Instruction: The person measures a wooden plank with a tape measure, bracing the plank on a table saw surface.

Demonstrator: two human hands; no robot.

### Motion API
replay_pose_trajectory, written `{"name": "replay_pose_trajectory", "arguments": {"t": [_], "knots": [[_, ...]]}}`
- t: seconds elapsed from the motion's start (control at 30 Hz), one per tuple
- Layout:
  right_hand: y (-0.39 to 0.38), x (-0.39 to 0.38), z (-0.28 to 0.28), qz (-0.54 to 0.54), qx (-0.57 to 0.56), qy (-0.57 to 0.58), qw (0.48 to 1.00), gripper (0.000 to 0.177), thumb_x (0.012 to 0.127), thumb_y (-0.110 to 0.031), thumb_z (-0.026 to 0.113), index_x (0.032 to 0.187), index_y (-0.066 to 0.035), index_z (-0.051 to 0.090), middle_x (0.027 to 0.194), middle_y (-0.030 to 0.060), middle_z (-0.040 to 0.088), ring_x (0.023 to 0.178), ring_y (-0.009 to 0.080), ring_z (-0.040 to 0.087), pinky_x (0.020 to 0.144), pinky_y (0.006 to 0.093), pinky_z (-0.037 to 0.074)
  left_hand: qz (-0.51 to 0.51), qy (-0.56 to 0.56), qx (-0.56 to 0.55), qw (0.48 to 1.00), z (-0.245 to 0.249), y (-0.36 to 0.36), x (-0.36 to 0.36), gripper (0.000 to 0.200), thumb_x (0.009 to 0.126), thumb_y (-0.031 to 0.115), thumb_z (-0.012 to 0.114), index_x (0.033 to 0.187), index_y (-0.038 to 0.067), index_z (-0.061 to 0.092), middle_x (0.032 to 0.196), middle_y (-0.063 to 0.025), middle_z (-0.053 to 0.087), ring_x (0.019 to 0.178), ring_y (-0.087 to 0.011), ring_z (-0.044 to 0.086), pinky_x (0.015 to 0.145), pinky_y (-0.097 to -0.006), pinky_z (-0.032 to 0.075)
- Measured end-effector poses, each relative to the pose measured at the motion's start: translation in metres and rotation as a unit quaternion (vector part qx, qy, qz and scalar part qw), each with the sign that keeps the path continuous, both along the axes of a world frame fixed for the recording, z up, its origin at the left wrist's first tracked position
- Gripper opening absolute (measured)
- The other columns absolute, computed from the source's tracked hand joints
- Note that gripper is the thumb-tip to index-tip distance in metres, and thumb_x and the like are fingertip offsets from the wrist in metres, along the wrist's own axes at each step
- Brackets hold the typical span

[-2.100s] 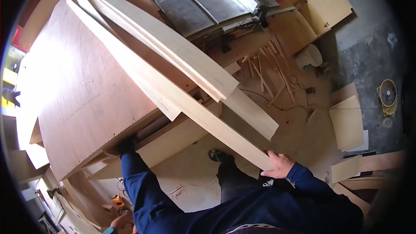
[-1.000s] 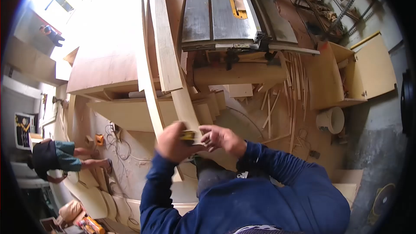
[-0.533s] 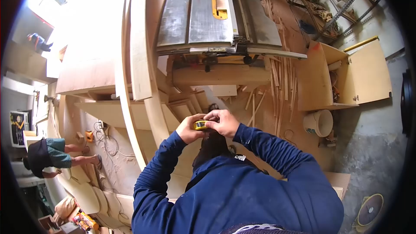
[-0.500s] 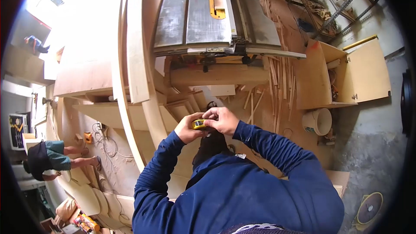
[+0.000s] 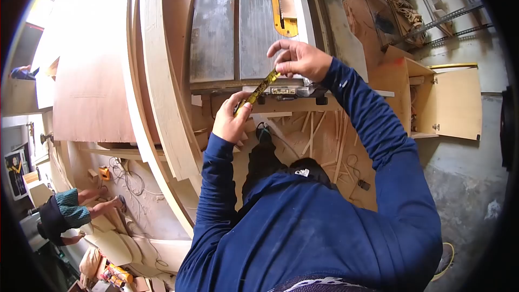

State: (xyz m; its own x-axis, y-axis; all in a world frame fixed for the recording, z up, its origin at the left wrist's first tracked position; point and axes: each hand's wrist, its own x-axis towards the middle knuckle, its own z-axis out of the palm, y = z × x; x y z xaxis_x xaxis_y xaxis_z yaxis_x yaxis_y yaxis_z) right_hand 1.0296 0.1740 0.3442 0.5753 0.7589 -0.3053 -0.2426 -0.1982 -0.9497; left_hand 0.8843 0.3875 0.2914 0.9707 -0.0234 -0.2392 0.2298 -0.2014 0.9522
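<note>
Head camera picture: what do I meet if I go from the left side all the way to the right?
Other person → long boards → left hand → right hand → open cabinet.

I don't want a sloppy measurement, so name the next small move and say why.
Probably lower the tape measure toward the saw table, near the yellow insert. It slants between the left hand and right hand, drawn out a short way across the table's front edge in this view, with the right hand nearer the insert.
</note>
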Motion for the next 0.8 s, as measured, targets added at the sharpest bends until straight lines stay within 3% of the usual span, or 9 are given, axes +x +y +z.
{"name": "replay_pose_trajectory", "arguments": {"t": [0.23, 0.3, 0.37, 0.43, 0.5, 0.53, 0.6, 0.73, 0.8], "knots": [[-0.003, 0.073, -0.034, -0.005, -0.056, 0.001, 0.998, 0.031, 0.082, -0.02, 0.063, 0.108, -0.004, 0.053, 0.077, 0.0045, 0.06, 0.069, 0.0122, 0.058, 0.064, 0.0238, 0.049, -0.025, 0.143, -0.167, 0.975, -0.043, 0.011, 0.038, 0.024, 0.088, 0.019, 0.051, 0.101, 0.0, 0.054, 0.081, -0.0023, 0.057, 0.073, -0.0076, 0.051, 0.063, -0.023, 0.044], [-0.015, 0.114, -0.054, -0.06, -0.273, -0.277, 0.919, 0.036, 0.077, -0.023, 0.067, 0.106, -0.004, 0.056, 0.088, 0.0104, 0.061, 0.084, 0.0223, 0.06, 0.077, 0.0332, 0.049, -0.016, 0.196, -0.198, 0.96, -0.042, 0.016, 0.042, 0.022, 0.089, 0.024, 0.048, 0.104, 0.008, 0.052, 0.078, -0.0026, 0.055, 0.061, -0.0113, 0.055, 0.051, -0.0278, 0.049], [-0.027, 0.148, -0.077, -0.107, -0.435, -0.5, 0.741, 0.042, 0.071, -0.026, 0.071, 0.107, -0.009, 0.057, 0.105, 0.0152, 0.056, 0.102, 0.028, 0.052, 0.09, 0.0373, 0.041, -0.025, 0.205, -0.226, 0.952, -0.042, 0.021, 0.044, 0.022, 0.089, 0.024, 0.047, 0.103, 0.007, 0.052, 0.078, -0.0024, 0.056, 0.062, -0.0114, 0.057, 0.052, -0.0286, 0.05], [-0.017, 0.155, -0.056, -0.093, -0.522, -0.507, 0.679, 0.058, 0.062, -0.031, 0.075, 0.111, -0.008, 0.054, 0.115, 0.0113, 0.048, 0.119, 0.0266, 0.035, 0.097, 0.0422, 0.029, -0.017, 0.184, -0.24, 0.953, -0.041, 0.02, 0.042, 0.022, 0.09, 0.023, 0.046, 0.102, 0.007, 0.052, 0.078, -0.003, 0.056, 0.065, -0.0118, 0.058, 0.052, -0.0287, 0.05], [-0.007, 0.172, -0.058, -0.055, -0.564, -0.49, 0.662, 0.071, 0.056, -0.034, 0.081, 0.115, -0.009, 0.051, 0.122, 0.0111, 0.042, 0.123, 0.0254, 0.029, 0.098, 0.0454, 0.026, 0.072, 0.198, -0.284, 0.935, -0.031, 0.02, 0.035, 0.021, 0.09, 0.022, 0.046, 0.103, 0.006, 0.051, 0.079, -0.004, 0.057, 0.066, -0.0125, 0.059, 0.052, -0.0282, 0.051], [-0.004, 0.185, -0.067, -0.04, -0.586, -0.504, 0.634, 0.077, 0.052, -0.035, 0.083, 0.116, -0.008, 0.05, 0.123, 0.0112, 0.041, 0.123, 0.0254, 0.029, 0.098, 0.0463, 0.025, 0.001, 0.058, -0.181, 0.982, -0.043, 0.023, 0.033, 0.021, 0.09, 0.021, 0.045, 0.104, 0.007, 0.05, 0.08, -0.0045, 0.057, 0.067, -0.0136, 0.059, 0.052, -0.0285, 0.051], [0.002, 0.195, -0.072, -0.009, -0.612, -0.532, 0.585, 0.089, 0.042, -0.035, 0.088, 0.118, -0.007, 0.049, 0.126, 0.0118, 0.038, 0.125, 0.0267, 0.027, 0.098, 0.048, 0.025, 0.051, 0.122, -0.25, 0.959, -0.052, 0.028, 0.024, 0.021, 0.09, 0.021, 0.044, 0.105, 0.007, 0.05, 0.08, -0.0046, 0.057, 0.068, -0.0141, 0.059, 0.052, -0.0287, 0.051], [0.008, 0.216, -0.085, 0.021, -0.645, -0.549, 0.532, 0.095, 0.037, -0.034, 0.089, 0.118, -0.007, 0.048, 0.129, 0.0122, 0.039, 0.127, 0.0273, 0.026, 0.099, 0.0502, 0.024, 0.116, 0.193, -0.308, 0.925, -0.046, 0.028, 0.015, 0.022, 0.09, 0.021, 0.044, 0.107, 0.008, 0.049, 0.08, -0.0052, 0.056, 0.069, -0.0162, 0.06, 0.052, -0.0289, 0.051], [0.01, 0.23, -0.087, 0.047, -0.648, -0.531, 0.544, 0.085, 0.045, -0.029, 0.087, 0.118, -0.007, 0.049, 0.13, 0.0128, 0.038, 0.129, 0.0279, 0.025, 0.101, 0.0525, 0.021, 0.129, 0.191, -0.311, 0.922, -0.046, 0.027, 0.011, 0.022, 0.09, 0.022, 0.045, 0.107, 0.008, 0.049, 0.081, -0.0052, 0.056, 0.07, -0.0166, 0.061, 0.052, -0.029, 0.051]]}}
